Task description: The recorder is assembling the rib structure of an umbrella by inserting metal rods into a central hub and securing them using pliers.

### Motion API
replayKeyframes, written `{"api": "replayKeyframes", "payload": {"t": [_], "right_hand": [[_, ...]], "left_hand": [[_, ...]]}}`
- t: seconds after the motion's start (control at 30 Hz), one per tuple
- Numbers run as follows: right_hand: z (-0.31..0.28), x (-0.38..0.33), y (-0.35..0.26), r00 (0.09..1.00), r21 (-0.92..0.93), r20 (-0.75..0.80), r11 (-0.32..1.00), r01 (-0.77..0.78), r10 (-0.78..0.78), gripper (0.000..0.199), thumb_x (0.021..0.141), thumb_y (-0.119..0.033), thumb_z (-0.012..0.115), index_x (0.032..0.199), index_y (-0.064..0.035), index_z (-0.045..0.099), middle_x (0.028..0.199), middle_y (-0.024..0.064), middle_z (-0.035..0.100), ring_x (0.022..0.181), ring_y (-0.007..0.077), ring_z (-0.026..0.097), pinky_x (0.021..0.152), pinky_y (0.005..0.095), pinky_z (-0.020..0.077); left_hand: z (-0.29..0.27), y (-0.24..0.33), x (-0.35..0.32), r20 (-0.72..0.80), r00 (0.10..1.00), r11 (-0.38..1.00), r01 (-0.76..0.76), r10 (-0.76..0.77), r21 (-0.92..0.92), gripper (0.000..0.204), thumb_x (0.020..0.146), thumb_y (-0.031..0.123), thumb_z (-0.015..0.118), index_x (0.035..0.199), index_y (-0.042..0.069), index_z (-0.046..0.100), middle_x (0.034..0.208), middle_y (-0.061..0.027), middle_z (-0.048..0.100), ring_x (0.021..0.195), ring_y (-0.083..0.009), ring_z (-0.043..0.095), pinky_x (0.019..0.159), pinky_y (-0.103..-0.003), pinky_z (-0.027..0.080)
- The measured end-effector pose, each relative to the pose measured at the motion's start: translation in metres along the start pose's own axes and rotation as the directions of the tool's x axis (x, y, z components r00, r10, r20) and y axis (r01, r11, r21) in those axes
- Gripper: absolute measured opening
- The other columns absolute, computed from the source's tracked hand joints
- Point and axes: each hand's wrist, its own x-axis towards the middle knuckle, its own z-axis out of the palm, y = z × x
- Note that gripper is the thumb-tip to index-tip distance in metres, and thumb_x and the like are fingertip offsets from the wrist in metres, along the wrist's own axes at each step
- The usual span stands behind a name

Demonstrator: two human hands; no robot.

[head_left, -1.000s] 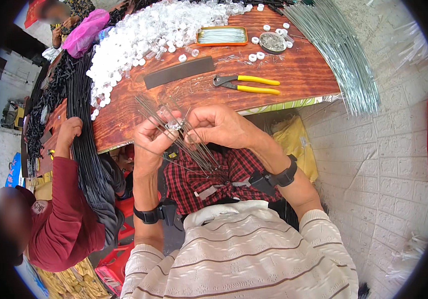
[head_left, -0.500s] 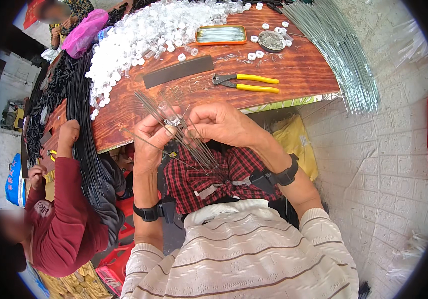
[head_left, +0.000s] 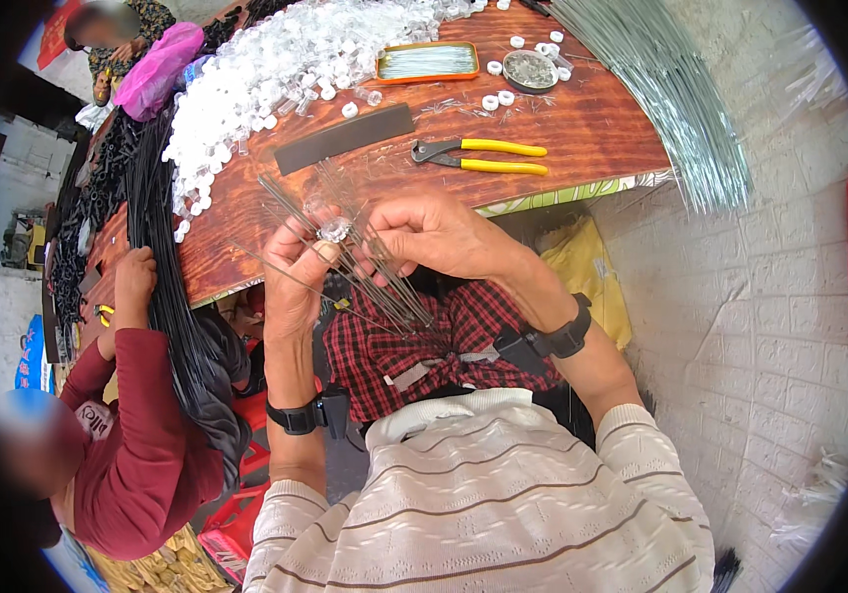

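My left hand [head_left: 294,265] is closed, thumb and fingers pinching a small clear plastic piece [head_left: 334,230]. A loose bunch of thin grey metal wires [head_left: 396,301] fans out around that piece, from above the left fingers down over my lap. To its right, my right hand [head_left: 434,235] has its thumb and fingers closed about the same wires, close beside the clear piece. How the wires pass through or along the piece is hard to make out. Yellow-handled end-cutting pliers [head_left: 503,156] lie on the table beyond my hands, next to a dark flat bar [head_left: 343,140].
Clear and white plastic parts [head_left: 246,94] are heaped on the wooden table [head_left: 602,133]. An orange-rimmed tray [head_left: 428,77] of wires and a small round dish [head_left: 530,71] stand behind. Long wires [head_left: 681,109] overhang the right end; black strands [head_left: 159,188] hang left, beside a co-worker's maroon sleeve [head_left: 147,405].
The clear piece has tilted in my left fingers, and my right hand has shifted slightly. The co-worker's nearer hand has lowered a little. The whole view has shifted slightly.
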Motion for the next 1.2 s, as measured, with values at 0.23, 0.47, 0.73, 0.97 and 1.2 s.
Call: {"api": "replayKeyframes", "payload": {"t": [0.23, 0.47, 0.73, 0.97, 1.2], "right_hand": [[-0.002, 0.005, 0.002, 0.993, -0.278, -0.006, 0.954, 0.115, -0.122, 0.016, 0.09, -0.017, 0.06, 0.088, -0.0013, 0.065, 0.081, 0.0017, 0.063, 0.068, 0.0081, 0.06, 0.059, 0.0222, 0.0497], [0.006, -0.001, 0.0, 0.999, -0.083, -0.036, 0.996, 0.027, -0.03, 0.022, 0.091, -0.024, 0.062, 0.087, -0.0019, 0.064, 0.076, 0.0004, 0.063, 0.069, 0.0054, 0.058, 0.058, 0.0205, 0.049], [0.012, -0.005, 0.002, 1.0, -0.026, 0.009, 1.0, -0.014, 0.014, 0.023, 0.091, -0.025, 0.062, 0.086, -0.0024, 0.064, 0.074, -0.0019, 0.06, 0.067, 0.0045, 0.055, 0.059, 0.02, 0.0475], [0.016, -0.007, 0.007, 0.992, 0.058, 0.094, 0.994, -0.089, 0.084, 0.031, 0.091, -0.032, 0.063, 0.085, -0.0013, 0.065, 0.071, -0.003, 0.058, 0.065, 0.0043, 0.051, 0.058, 0.0202, 0.0446], [0.026, -0.006, 0.009, 0.996, 0.036, 0.077, 0.998, -0.053, 0.05, 0.032, 0.088, -0.033, 0.067, 0.088, -0.0007, 0.067, 0.071, -0.0022, 0.059, 0.065, 0.0049, 0.052, 0.058, 0.0209, 0.0441]], "left_hand": [[0.0, 0.001, 0.001, 0.01, 1.0, 1.0, 0.0, 0.0, 0.03, 0.042, 0.077, 0.015, 0.074, 0.112, -0.002, 0.059, 0.096, -0.0075, 0.066, 0.083, -0.0134, 0.063, 0.075, -0.026, 0.05], [-0.004, -0.004, -0.002, 0.009, 1.0, 0.997, -0.003, 0.003, -0.072, 0.044, 0.075, 0.014, 0.077, 0.111, -0.003, 0.06, 0.096, -0.0068, 0.067, 0.083, -0.0139, 0.064, 0.074, -0.026, 0.051], [-0.009, -0.002, -0.004, 0.147, 0.989, 0.992, -0.013, 0.031, -0.124, 0.043, 0.074, 0.018, 0.078, 0.107, -0.001, 0.058, 0.095, -0.0099, 0.059, 0.086, -0.0195, 0.061, 0.076, -0.03, 0.052], [-0.01, 0.001, 0.004, 0.38, 0.918, 0.977, -0.029, 0.11, -0.212, 0.038, 0.067, 0.015, 0.083, 0.1, 0.003, 0.067, 0.089, -0.0107, 0.059, 0.082, -0.0229, 0.059, 0.07, -0.032, 0.047], [-0.018, 0.005, 0.007, 0.508, 0.856, 0.96, 0.053, 0.098, -0.275, 0.032, 0.069, 0.014, 0.081, 0.099, 0.008, 0.071, 0.085, -0.0111, 0.058, 0.079, -0.0224, 0.056, 0.067, -0.032, 0.045]]}}
